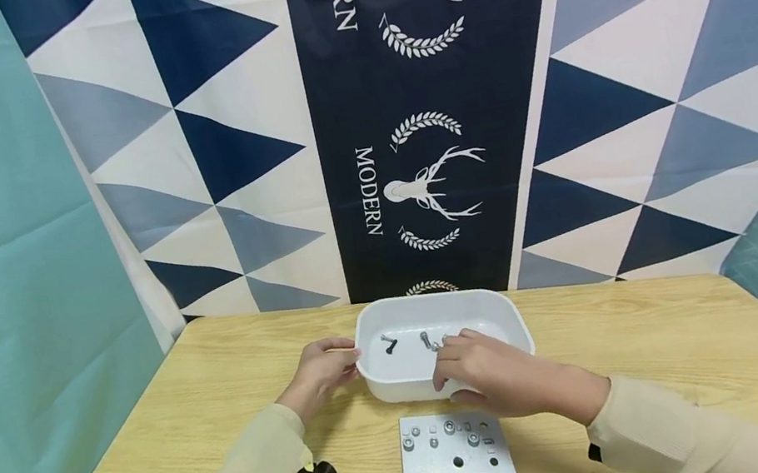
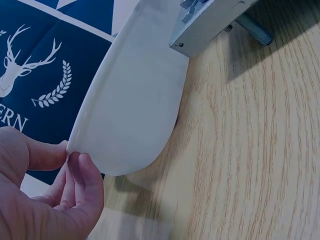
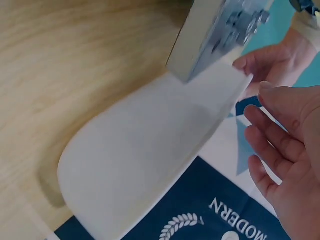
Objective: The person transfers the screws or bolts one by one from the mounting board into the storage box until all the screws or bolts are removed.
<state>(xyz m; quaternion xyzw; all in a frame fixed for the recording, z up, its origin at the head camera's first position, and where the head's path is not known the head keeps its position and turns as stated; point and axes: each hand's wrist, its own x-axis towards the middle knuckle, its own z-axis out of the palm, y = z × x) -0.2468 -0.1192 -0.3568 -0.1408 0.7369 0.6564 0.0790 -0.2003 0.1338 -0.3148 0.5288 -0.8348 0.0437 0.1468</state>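
Note:
A white plastic tray (image 1: 406, 388) stands on the table with a few loose bolts (image 1: 425, 340) and a small black screw (image 1: 391, 347) in it. My left hand (image 1: 323, 373) pinches the tray's left rim between thumb and fingers, as the left wrist view (image 2: 65, 185) also shows. Over the tray's near right side, my right hand (image 1: 486, 370) reaches in, its fingertips close to the bolts. In the right wrist view its fingers (image 3: 272, 132) are loosely bent with nothing visible between them. The hand covers part of the tray's right half.
Right in front of the tray lies a silver metal plate (image 1: 449, 461) with holes and several socket-head bolts in it. A bolt's threaded shank (image 2: 255, 30) sticks out below it. Behind the wooden table (image 1: 225, 399) hangs a patterned cloth (image 1: 242, 151).

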